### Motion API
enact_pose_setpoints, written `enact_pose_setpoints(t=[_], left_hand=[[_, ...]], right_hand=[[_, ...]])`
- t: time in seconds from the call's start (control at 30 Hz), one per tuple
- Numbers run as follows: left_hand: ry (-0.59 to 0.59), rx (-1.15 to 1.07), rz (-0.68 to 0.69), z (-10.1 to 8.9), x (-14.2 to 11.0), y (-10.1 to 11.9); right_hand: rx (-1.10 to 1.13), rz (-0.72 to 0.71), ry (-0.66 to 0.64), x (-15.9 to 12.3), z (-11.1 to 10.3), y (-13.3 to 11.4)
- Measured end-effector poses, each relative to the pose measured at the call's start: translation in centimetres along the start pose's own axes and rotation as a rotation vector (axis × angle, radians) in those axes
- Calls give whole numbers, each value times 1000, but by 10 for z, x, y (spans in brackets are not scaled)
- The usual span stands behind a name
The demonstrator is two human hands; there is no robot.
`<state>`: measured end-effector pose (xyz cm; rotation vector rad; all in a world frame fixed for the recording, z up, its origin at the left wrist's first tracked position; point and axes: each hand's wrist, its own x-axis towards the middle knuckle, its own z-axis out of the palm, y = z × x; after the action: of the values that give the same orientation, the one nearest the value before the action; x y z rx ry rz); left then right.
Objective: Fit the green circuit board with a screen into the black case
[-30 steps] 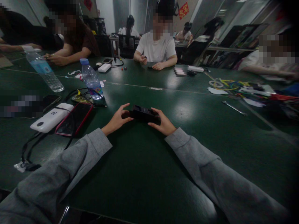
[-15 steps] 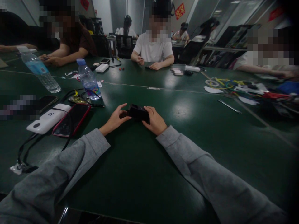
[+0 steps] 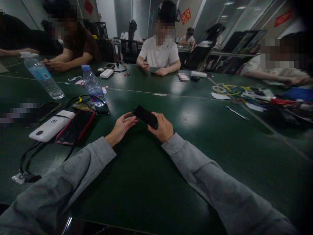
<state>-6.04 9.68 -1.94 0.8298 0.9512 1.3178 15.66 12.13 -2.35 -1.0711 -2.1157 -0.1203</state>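
A small black box-shaped object (image 3: 145, 115) is held above the green table (image 3: 146, 182), its broad dark face turned up toward me. My right hand (image 3: 163, 128) grips its right end, thumb below and fingers over the far edge. What kind of object it is I cannot make out. Just left of it is my left hand (image 3: 123, 126), palm turned inward and fingers stretched out and apart from the object. Both arms wear grey sleeves.
On the left lie a red-cased phone (image 3: 76, 127), a white power bank (image 3: 52, 126) with black cables, and two plastic bottles (image 3: 94, 88). A wrench (image 3: 236, 113) and tangled cables (image 3: 264, 93) lie on the right. Other people sit around the table, one (image 3: 158, 54) opposite.
The black object has been tilted so its broad face shows. My left hand has come off its left end, its fingers straightening. The view has shifted slightly.
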Motion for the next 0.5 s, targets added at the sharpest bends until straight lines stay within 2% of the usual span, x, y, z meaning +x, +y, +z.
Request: enact_pose_setpoints(t=[0.13, 0.23, 0.4, 0.5], left_hand=[[-125, -152, -141, -1, 0, 3], [-213, -230, -213, 0, -2, 7], [-328, -341, -397, 17, -13, 3], [-289, -358, -336, 23, -17, -2]], right_hand=[[-23, 98, 19, 3, 1, -4], [-44, 112, 26, 4, 3, -4], [-78, 47, -12, 4, 8, -4], [-95, -59, -59, 4, 8, -8]])
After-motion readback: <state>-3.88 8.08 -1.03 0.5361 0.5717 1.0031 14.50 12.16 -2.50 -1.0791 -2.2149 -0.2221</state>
